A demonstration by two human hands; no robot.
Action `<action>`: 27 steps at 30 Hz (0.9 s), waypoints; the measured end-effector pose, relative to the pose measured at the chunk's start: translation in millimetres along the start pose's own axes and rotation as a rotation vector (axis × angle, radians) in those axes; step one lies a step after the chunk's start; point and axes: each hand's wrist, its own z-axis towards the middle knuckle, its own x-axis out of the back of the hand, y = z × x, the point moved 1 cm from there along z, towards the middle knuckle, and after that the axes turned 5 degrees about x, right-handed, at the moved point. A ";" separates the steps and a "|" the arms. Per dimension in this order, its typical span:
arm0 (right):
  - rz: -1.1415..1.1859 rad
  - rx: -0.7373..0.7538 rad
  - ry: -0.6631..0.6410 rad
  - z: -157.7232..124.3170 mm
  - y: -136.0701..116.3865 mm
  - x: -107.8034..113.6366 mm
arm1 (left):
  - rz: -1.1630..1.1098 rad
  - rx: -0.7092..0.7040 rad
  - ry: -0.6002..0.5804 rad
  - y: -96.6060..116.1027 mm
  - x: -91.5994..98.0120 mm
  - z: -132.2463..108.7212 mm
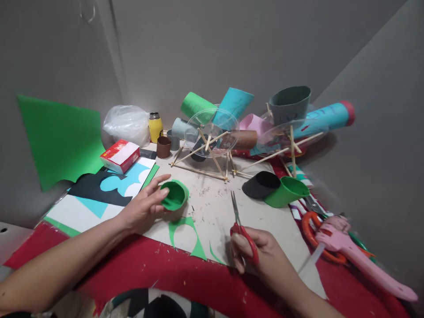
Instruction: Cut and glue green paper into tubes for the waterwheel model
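Observation:
My left hand (152, 199) holds a small green paper cup (175, 196) by its left side, its hollow inside facing me. Red-handled scissors (245, 243) are in my right hand (261, 254), blades pointing away and nearly closed. Between the hands lies a green paper offcut (195, 243) with a round hole, beside a thin green sliver (214, 252). A black paper tube (256, 184) and a green paper tube (287, 192) lie beyond the scissors, to the right.
Stick-and-clear-disc wheels (212, 141) bearing coloured tubes stand at the back. A pink glue gun (357, 254) and orange-handled scissors (309, 223) lie right. Cut sheets (99, 190), a red-white box (121, 155) and a yellow bottle (155, 128) are left.

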 end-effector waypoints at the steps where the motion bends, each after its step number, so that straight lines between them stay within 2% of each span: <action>1: -0.002 0.002 0.001 -0.5 -1.3 -0.3 | 0.042 -0.009 0.040 0.0 2.3 3.2; 6: -0.026 0.031 -0.010 -3.5 -4.6 -1.9 | 0.252 -0.017 0.111 -5.2 12.8 14.6; 13: -0.071 0.099 -0.015 -6.6 -6.1 -3.3 | 0.370 -0.180 0.212 -4.2 15.3 13.8; 17: -0.080 0.115 0.004 -6.2 -9.6 -5.9 | 0.463 -0.341 0.340 8.6 13.5 0.7; 21: -0.074 0.128 0.016 -3.3 -9.3 -7.5 | 0.545 -0.513 0.466 14.7 3.6 -25.2; 23: -0.071 0.131 0.020 -2.4 -6.8 -7.5 | 0.696 -0.517 0.407 8.7 -3.9 -35.8; 27: -0.075 0.136 0.016 -2.8 -1.1 -7.4 | 1.281 -0.391 0.134 -18.5 -17.1 -39.6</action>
